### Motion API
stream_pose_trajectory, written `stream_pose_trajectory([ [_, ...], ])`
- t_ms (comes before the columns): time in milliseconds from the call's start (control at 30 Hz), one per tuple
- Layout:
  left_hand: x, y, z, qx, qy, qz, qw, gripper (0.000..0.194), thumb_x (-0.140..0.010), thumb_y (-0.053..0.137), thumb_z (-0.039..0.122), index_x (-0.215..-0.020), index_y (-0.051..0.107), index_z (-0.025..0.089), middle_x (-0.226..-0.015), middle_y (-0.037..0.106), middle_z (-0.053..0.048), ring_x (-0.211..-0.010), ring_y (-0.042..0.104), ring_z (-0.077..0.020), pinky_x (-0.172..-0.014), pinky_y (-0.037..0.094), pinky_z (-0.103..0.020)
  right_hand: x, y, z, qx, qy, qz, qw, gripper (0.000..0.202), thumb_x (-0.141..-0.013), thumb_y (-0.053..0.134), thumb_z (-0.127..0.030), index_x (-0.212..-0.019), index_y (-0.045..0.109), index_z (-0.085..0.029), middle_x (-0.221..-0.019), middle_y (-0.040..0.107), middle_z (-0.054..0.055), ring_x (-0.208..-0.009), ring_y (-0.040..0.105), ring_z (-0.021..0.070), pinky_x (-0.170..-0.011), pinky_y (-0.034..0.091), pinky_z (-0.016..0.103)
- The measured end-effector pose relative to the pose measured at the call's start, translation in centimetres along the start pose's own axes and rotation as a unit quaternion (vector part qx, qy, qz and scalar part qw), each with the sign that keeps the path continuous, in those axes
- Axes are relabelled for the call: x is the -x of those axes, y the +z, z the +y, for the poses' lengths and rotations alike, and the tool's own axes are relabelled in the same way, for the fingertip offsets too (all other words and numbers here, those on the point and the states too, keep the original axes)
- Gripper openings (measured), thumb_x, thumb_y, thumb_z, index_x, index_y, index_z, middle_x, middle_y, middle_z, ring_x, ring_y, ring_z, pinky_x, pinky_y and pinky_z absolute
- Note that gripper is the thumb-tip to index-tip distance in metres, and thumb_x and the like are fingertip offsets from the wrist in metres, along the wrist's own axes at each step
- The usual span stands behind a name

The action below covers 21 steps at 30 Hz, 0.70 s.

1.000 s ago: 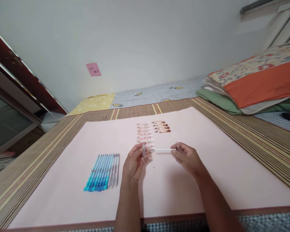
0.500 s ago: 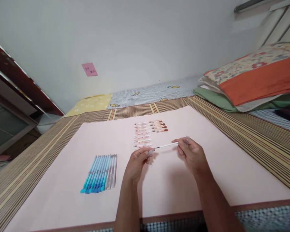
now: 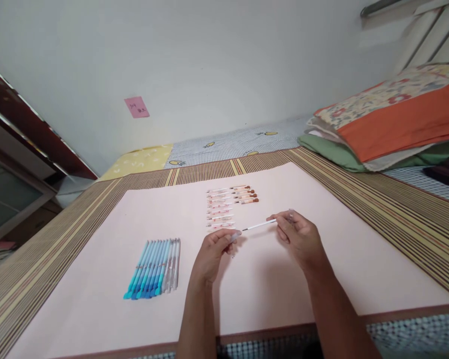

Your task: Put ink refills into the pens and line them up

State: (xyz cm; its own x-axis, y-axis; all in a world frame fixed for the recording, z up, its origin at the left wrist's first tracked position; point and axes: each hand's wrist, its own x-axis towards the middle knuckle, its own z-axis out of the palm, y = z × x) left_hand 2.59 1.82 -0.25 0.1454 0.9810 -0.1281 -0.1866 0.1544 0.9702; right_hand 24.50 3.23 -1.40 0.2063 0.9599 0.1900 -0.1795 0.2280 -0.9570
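My left hand (image 3: 214,252) pinches a small translucent pen piece (image 3: 234,237) between thumb and fingertips. A white pen refill (image 3: 261,225) with a dark tip stretches between my hands, slightly tilted, above the pale pink sheet (image 3: 254,294). Its tip is close to the left-hand piece; whether they touch I cannot tell. My right hand (image 3: 297,237) is closed around a translucent pen barrel (image 3: 291,214), mostly hidden by the fingers, at the refill's other end. Just beyond my left hand lie rows of white pens with pinkish patterns (image 3: 220,212) and several brown-ended pens (image 3: 247,194).
To the left on the sheet, blue pens (image 3: 147,269) and clear pens (image 3: 172,267) lie side by side. The sheet rests on a striped mat (image 3: 75,229). Folded bedding (image 3: 392,119) is piled at the right. A pink note (image 3: 136,107) is on the wall.
The view has shifted very slightly. Both hands keep almost the same pose and hold the same pen parts.
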Motion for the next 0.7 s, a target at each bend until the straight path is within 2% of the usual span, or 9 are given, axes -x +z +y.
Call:
stream_pose_trajectory([
  [267, -0.09, -0.5, -0.53, -0.014, -0.001, -0.063, 0.998, 0.029, -0.079, 0.074, 0.034, -0.097, 0.079, 0.012, -0.069, 0.065, -0.004, -0.063, 0.052, -0.0116, -0.065, 0.039, -0.025, 0.41, 0.38, -0.66, 0.027, 0.014, -0.036, 0.999, 0.029, -0.084, 0.072, -0.046, -0.081, 0.072, -0.017, -0.051, 0.039, -0.005, -0.049, 0.034, 0.0092, -0.045, 0.024, 0.025],
  [400, 0.26, -0.3, -0.25, 0.015, 0.005, -0.129, 0.992, 0.031, -0.083, 0.073, 0.036, -0.1, 0.078, 0.01, -0.077, 0.068, -0.007, -0.062, 0.055, -0.0114, -0.064, 0.043, -0.025, 0.23, 0.12, -0.73, -0.001, 0.019, -0.031, 0.999, 0.029, -0.083, 0.073, -0.046, -0.078, 0.072, -0.017, -0.056, 0.045, -0.003, -0.047, 0.033, 0.0078, -0.043, 0.02, 0.025],
  [567, 0.26, 0.09, -0.37, 0.038, -0.002, -0.186, 0.982, 0.033, -0.087, 0.071, 0.037, -0.103, 0.076, 0.01, -0.076, 0.068, -0.006, -0.052, 0.053, -0.0083, -0.055, 0.042, -0.023, 0.08, -0.2, -0.91, 0.0, 0.018, -0.034, 0.999, 0.029, -0.084, 0.072, -0.044, -0.076, 0.07, -0.017, -0.054, 0.042, -0.004, -0.046, 0.033, 0.0068, -0.043, 0.019, 0.024],
  [700, 0.22, 0.26, -0.69, 0.051, -0.011, -0.196, 0.979, 0.034, -0.086, 0.072, 0.04, -0.102, 0.074, 0.01, -0.075, 0.067, -0.005, -0.046, 0.056, -0.0086, -0.05, 0.041, -0.023, 0.13, 0.04, -0.93, 0.005, -0.001, -0.016, 1.0, 0.026, -0.084, 0.073, -0.042, -0.079, 0.069, -0.017, -0.069, 0.061, 0.002, -0.046, 0.037, 0.006, -0.043, 0.022, 0.024],
])
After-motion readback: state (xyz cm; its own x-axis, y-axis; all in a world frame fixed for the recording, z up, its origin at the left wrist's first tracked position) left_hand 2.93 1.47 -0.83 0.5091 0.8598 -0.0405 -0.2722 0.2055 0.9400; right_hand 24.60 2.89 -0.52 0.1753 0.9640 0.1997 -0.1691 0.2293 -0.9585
